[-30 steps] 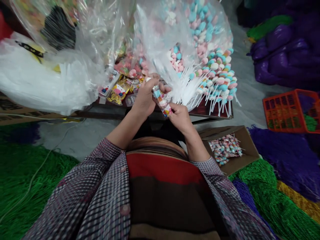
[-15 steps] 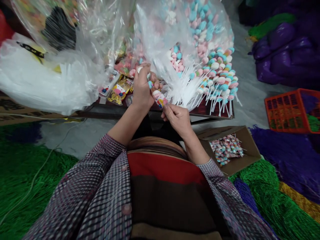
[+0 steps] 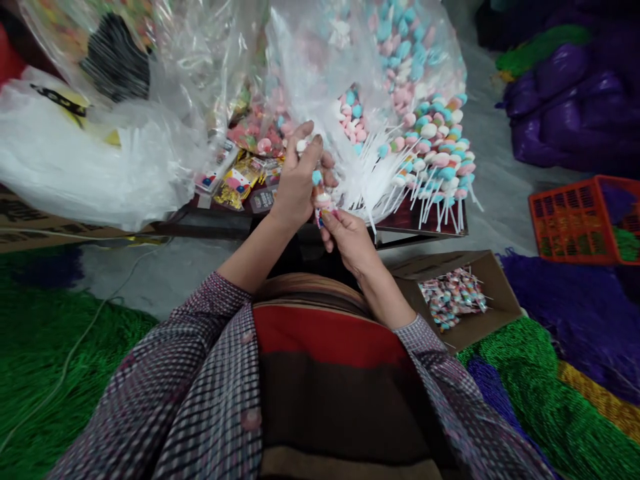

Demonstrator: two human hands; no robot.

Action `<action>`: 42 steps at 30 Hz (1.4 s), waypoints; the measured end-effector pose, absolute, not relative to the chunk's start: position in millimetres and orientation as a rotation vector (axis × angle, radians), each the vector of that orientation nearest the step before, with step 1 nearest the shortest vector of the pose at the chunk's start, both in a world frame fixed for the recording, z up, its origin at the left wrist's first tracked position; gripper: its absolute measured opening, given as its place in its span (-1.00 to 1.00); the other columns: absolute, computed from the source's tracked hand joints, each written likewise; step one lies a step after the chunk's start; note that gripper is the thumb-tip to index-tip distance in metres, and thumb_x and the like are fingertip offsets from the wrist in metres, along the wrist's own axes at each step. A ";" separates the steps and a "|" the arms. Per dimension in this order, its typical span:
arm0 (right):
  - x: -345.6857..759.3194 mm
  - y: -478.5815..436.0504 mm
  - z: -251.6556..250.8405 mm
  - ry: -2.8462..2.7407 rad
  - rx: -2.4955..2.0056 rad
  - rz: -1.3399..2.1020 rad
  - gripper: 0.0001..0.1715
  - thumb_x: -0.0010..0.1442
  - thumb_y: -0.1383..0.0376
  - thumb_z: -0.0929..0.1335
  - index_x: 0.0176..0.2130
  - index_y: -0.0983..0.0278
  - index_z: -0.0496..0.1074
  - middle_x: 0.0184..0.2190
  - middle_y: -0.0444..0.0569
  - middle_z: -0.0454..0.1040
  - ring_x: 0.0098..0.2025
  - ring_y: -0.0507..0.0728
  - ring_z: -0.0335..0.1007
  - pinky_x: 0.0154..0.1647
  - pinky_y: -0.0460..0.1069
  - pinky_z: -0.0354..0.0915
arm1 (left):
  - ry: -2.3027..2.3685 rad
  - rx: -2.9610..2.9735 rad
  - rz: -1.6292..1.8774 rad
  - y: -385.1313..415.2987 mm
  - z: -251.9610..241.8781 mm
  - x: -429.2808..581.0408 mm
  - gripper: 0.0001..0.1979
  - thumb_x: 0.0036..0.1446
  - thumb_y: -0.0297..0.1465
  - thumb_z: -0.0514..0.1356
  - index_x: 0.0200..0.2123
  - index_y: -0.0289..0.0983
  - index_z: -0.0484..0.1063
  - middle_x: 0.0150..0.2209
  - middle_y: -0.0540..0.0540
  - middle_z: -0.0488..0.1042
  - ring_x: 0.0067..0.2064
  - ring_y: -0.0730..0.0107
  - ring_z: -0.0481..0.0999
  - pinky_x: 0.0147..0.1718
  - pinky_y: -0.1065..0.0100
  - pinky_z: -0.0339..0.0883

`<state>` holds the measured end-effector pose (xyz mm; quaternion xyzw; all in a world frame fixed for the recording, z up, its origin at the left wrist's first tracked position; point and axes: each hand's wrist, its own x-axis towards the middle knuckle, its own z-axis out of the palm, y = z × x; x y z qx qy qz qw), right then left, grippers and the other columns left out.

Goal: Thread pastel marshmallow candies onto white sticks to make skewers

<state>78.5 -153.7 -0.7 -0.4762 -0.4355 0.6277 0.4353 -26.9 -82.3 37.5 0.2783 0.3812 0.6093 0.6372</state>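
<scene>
My left hand [image 3: 297, 185] is curled round a marshmallow skewer [image 3: 317, 178] with blue, white and orange pieces, mostly hidden by the fingers. Over its lower end is a small printed plastic wrapper [image 3: 325, 208]. My right hand [image 3: 351, 241] pinches the wrapper's bottom between thumb and fingers. Just left of my left hand lie printed wrappers with gold edges [image 3: 239, 183] on the dark table [image 3: 425, 219]. Right of my hands fans out a bundle of white sticks [image 3: 367, 177]. Beyond it is a pile of marshmallow skewers [image 3: 443, 150].
Clear bags of marshmallows [image 3: 400, 50] stand along the table's back. A white plastic bag [image 3: 100, 167] lies at the left. On the floor at right are a cardboard box [image 3: 493, 300] of wrapped sweets and an orange crate [image 3: 565, 220]. Green tinsel [image 3: 60, 360] covers the floor at left.
My left hand has moved slightly right with the skewer, and its upper fingers have shifted. My right hand has lowered a little, and the wrapper now stands more upright.
</scene>
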 end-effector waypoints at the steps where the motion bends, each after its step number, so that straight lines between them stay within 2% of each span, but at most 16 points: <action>1: 79.9 -153.6 -1.2 -1.041 -1.165 1.533 -0.32 0.01 -0.29 0.50 -0.49 0.23 0.36 -0.66 -0.30 0.31 -0.69 -0.12 0.09 -0.69 -0.15 0.04 | 0.824 0.621 1.355 -84.1 34.9 -27.7 -0.83 0.48 -0.33 0.02 0.08 -0.10 0.24 -0.40 0.10 0.46 -0.56 0.56 0.44 -0.63 0.52 0.16; 3: 84.2 -151.6 -1.8 -0.978 -1.140 1.465 -0.34 0.02 -0.27 0.51 -0.48 0.22 0.35 -0.65 -0.32 0.29 -0.69 -0.13 0.07 -0.68 -0.15 0.03 | 0.751 0.654 1.238 -91.2 27.0 -29.1 -0.80 0.47 -0.27 0.08 0.08 -0.16 0.30 -0.30 0.03 0.54 -0.46 0.52 0.55 -0.53 0.51 0.30; 5: 87.5 -148.7 -2.7 -0.962 -1.134 1.425 -0.34 0.02 -0.27 0.51 -0.48 0.22 0.34 -0.65 -0.33 0.29 -0.69 -0.13 0.06 -0.69 -0.14 0.04 | 0.699 0.751 1.059 -100.7 16.6 -30.4 -0.77 0.39 -0.22 0.21 -0.02 -0.23 0.44 -0.30 -0.02 0.57 -0.50 0.53 0.52 -0.50 0.46 0.40; 9: 85.9 -145.4 -6.9 -0.969 -1.109 1.426 -0.29 0.00 -0.30 0.50 -0.53 0.21 0.29 -0.68 -0.32 0.27 -0.70 -0.12 0.08 -0.71 -0.13 0.04 | 0.648 0.857 0.794 -114.0 1.1 -31.9 -0.63 0.25 -0.10 0.33 -0.13 -0.30 0.54 -0.41 -0.02 0.58 -0.66 0.57 0.36 -0.65 0.43 0.36; 12: 83.0 -147.0 -8.3 -0.956 -1.109 1.490 -0.34 0.00 -0.28 0.51 -0.46 0.20 0.37 -0.67 -0.31 0.31 -0.68 -0.10 0.15 -0.69 -0.13 0.13 | 0.676 0.861 0.756 -114.2 -0.1 -32.5 -0.56 0.21 -0.02 0.34 -0.17 -0.32 0.53 -0.52 0.03 0.52 -0.69 0.60 0.32 -0.68 0.47 0.32; 15: 90.9 -150.5 -5.0 -1.057 -1.135 1.569 -0.39 0.08 -0.26 0.48 -0.37 0.21 0.48 -0.59 -0.24 0.44 -0.61 -0.06 0.31 -0.57 -0.11 0.31 | 0.674 0.842 0.748 -110.4 2.5 -33.4 -0.57 0.22 -0.01 0.33 -0.25 -0.31 0.49 -0.57 0.07 0.45 -0.71 0.58 0.28 -0.71 0.45 0.27; 17: 105.6 -151.3 -0.6 -1.219 -1.185 1.563 -0.41 0.11 -0.23 0.48 -0.41 0.23 0.53 -0.51 -0.15 0.54 -0.50 -0.02 0.43 -0.43 -0.07 0.42 | 0.665 0.816 0.790 -108.5 5.1 -34.1 -0.60 0.28 -0.05 0.28 -0.33 -0.29 0.43 -0.56 0.07 0.43 -0.68 0.58 0.31 -0.68 0.46 0.27; 19: 124.7 -149.3 4.9 -1.286 -1.263 1.402 -0.47 0.12 -0.19 0.50 -0.40 0.22 0.58 -0.45 -0.11 0.60 -0.41 0.01 0.50 -0.32 -0.04 0.47 | 0.686 0.780 0.868 -109.4 8.8 -34.2 -0.63 0.32 -0.14 0.27 -0.41 -0.27 0.35 -0.54 0.07 0.41 -0.59 0.60 0.37 -0.59 0.50 0.30; 22: 146.9 -142.2 14.1 -1.162 -1.276 1.109 -0.51 0.16 -0.18 0.48 -0.17 0.13 0.60 -0.28 -0.08 0.65 -0.24 0.09 0.59 -0.17 0.05 0.52 | 0.630 0.742 0.828 -119.4 16.1 -31.4 -0.61 0.29 -0.22 0.32 -0.47 -0.26 0.26 -0.59 0.10 0.31 -0.56 0.61 0.37 -0.56 0.54 0.25; 24: 149.5 -138.4 20.0 -1.183 -1.167 1.196 -0.36 0.13 -0.25 0.45 0.00 0.09 0.54 -0.15 -0.03 0.65 -0.08 0.18 0.61 -0.07 0.14 0.53 | 0.482 0.726 0.650 -130.5 20.4 -27.2 -0.58 0.28 -0.17 0.32 -0.48 -0.25 0.24 -0.62 0.13 0.22 -0.61 0.60 0.29 -0.61 0.51 0.20; 26: 142.4 -137.0 23.9 -1.212 -1.022 1.409 -0.22 0.06 -0.31 0.45 0.08 0.07 0.48 -0.14 -0.01 0.64 0.01 0.25 0.61 -0.01 0.22 0.53 | 0.344 0.707 0.498 -140.6 23.0 -23.1 -0.56 0.27 -0.12 0.31 -0.47 -0.24 0.24 -0.64 0.15 0.16 -0.65 0.60 0.21 -0.64 0.49 0.18; 28: 130.2 -136.5 24.0 -1.178 -0.924 1.507 -0.22 0.02 -0.32 0.46 0.06 0.05 0.45 -0.26 -0.07 0.62 -0.02 0.26 0.62 -0.01 0.25 0.54 | 0.301 0.713 0.453 -145.4 23.3 -21.4 -0.56 0.27 -0.10 0.30 -0.45 -0.22 0.22 -0.64 0.18 0.12 -0.66 0.60 0.17 -0.64 0.49 0.18; 31: 111.9 -133.0 15.9 -1.130 -0.956 1.357 -0.36 0.10 -0.25 0.46 0.01 0.03 0.43 -0.34 -0.14 0.58 -0.07 0.20 0.63 0.01 0.19 0.56 | 0.488 0.881 0.562 -141.2 19.3 -24.1 -0.60 0.31 -0.09 0.25 -0.39 -0.20 0.22 -0.63 0.19 0.11 -0.64 0.58 0.17 -0.60 0.48 0.20; 35: 96.6 -124.2 3.6 -1.088 -1.093 1.046 -0.47 0.19 -0.18 0.45 -0.01 0.04 0.43 -0.24 -0.10 0.60 -0.05 0.14 0.60 0.03 0.11 0.54 | 1.052 1.381 0.822 -129.0 8.8 -30.3 -0.83 0.35 -0.25 0.22 -0.21 -0.23 0.39 -0.48 0.05 0.41 -0.44 0.43 0.44 -0.37 0.42 0.31; 37: 94.0 -120.7 5.1 -1.113 -1.161 0.988 -0.50 0.23 -0.19 0.42 -0.01 0.04 0.44 -0.19 -0.08 0.62 -0.04 0.14 0.60 -0.02 0.09 0.54 | 1.203 1.505 0.930 -125.4 3.9 -33.8 -0.89 0.34 -0.31 0.23 -0.18 -0.22 0.42 -0.40 -0.01 0.47 -0.37 0.36 0.49 -0.32 0.40 0.30; 42: 93.6 -111.6 20.3 -1.339 -1.201 1.162 -0.45 0.19 -0.18 0.46 0.01 0.06 0.49 -0.05 -0.01 0.62 0.03 0.21 0.58 -0.13 0.09 0.54 | 0.858 1.242 0.860 -122.1 0.5 -47.9 -0.70 0.41 -0.18 0.13 -0.38 -0.19 0.31 -0.58 0.10 0.22 -0.62 0.50 0.18 -0.57 0.42 0.11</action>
